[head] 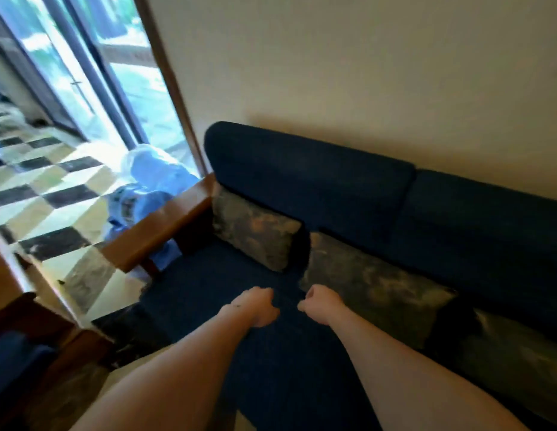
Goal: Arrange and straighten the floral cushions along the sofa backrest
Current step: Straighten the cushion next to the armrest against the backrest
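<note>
Dark blue upholstered sofa (240,306) with wooden armrest (165,225) along cream wall. Three floral-patterned cushions lean on the backrest (317,181): first cushion (255,231) at the armrest corner, second cushion (376,284) just beside it, third cushion (513,362) toward the right edge. Left hand (258,306) and right hand (320,303) both curled into loose fists over the seat, empty, near the second cushion's front corner. Image blurred.

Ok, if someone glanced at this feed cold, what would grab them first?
Two bare forearms reaching in, the left hand and right hand both curled loosely over the dark blue sofa seat, holding nothing. Behind them, floral cushions line the backrest. At far left, bright glass doors above a checkered floor.
</note>
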